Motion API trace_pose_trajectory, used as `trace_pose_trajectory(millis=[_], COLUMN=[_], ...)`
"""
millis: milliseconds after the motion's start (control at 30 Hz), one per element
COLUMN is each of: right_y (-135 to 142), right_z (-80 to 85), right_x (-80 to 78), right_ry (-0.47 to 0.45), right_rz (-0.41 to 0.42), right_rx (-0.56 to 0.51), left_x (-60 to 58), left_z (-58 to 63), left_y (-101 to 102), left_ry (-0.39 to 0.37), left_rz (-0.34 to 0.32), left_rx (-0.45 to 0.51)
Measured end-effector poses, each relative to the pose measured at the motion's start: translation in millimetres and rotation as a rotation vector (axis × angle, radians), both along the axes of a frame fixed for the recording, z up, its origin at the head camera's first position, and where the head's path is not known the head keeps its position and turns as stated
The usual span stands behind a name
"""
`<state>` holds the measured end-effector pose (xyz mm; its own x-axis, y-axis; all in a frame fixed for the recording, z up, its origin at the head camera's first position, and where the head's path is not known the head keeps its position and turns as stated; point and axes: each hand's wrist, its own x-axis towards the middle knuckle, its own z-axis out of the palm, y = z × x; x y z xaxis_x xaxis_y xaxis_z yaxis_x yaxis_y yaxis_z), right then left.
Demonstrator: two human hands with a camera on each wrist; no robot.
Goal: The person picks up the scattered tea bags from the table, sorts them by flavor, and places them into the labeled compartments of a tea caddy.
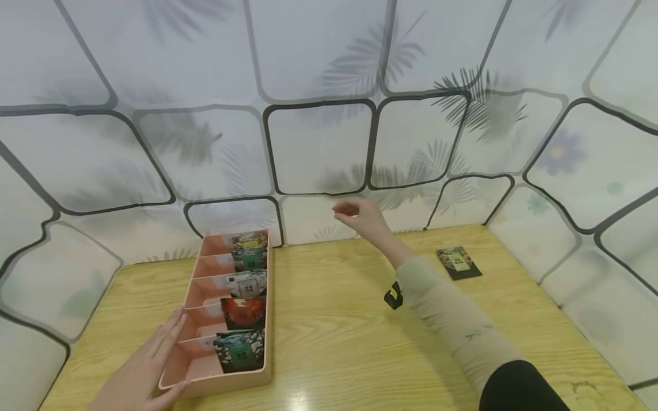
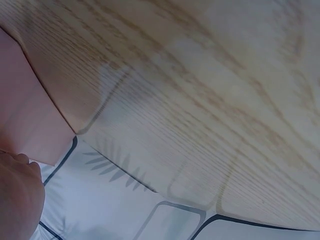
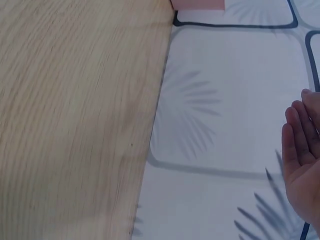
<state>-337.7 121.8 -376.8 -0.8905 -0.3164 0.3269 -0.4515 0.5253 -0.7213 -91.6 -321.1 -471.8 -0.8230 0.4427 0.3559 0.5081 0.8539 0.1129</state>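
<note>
A long pink divided box stands at the left of the table, and my left hand rests against its near left corner. The fingers lie straight along the left side, and the thumb touches the front wall. In the left wrist view, part of that hand shows beside the pink wall. Small printed packets sit in the compartments, among them a red one and a dark one with a green label. My right hand is raised over the table's far side, its fingers loosely curved with nothing in them.
A dark packet with a yellow-green label lies on the wooden table at the right. A small black and yellow item shows by the right sleeve. Patterned white walls border the table at the back and sides.
</note>
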Motion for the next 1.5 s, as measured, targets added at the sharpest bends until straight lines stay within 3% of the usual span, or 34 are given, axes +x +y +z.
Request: trace_pose_trajectory(millis=[200,367,567,900,1167,1500], right_y=[23.2,48.2,85.4,143.4,182.1,229.5], right_z=[5.2,7.2,5.5,1.3,-7.3,-27.5], right_x=[1.5,1.4,1.4,12.6,20.7,32.1], right_ry=[0.008,0.022,0.027,0.01,0.002,-0.053], right_rz=[-0.007,-0.04,-0.107,-0.22,-0.291,-0.374], right_rx=[0.01,0.035,0.053,0.125,0.081,0.128], left_x=[0.4,0.8,0.6,0.6,1.7,2.6], left_z=[-0.8,-0.4,0.3,0.6,0.1,2.1], left_y=[-0.3,0.9,1.8,1.4,1.3,3.3], left_ry=[0.017,-0.016,-0.062,-0.06,-0.101,-0.091], left_rz=[-0.02,0.012,0.054,0.047,0.089,0.085], left_rx=[0.008,-0.002,-0.02,-0.013,-0.027,-0.023])
